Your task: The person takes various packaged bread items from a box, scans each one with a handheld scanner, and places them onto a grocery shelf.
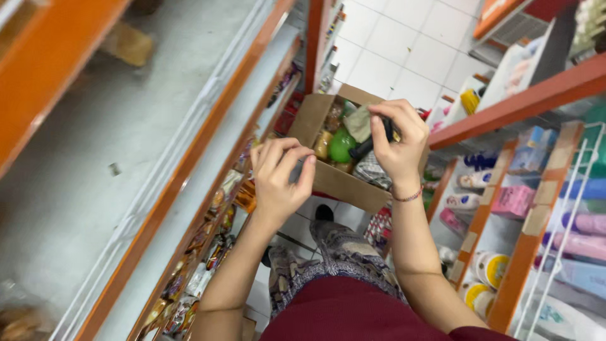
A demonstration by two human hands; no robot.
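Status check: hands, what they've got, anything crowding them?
Left hand curled round a small grey item, kind unclear. Right hand gripping a dark tool. Both above open cardboard box of packets; shelves close either side.

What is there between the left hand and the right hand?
In the head view, the open cardboard box of packets lies below and between the left hand and right hand, its green packet showing.

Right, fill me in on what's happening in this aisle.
A person stands in a shop aisle between orange-framed shelves, both hands raised over an open cardboard box of packaged goods on the floor. The right hand pinches a small dark object; the left hand curls around something small and grey. What either item is cannot be told. Snack packets line the left shelves, bottles the right.
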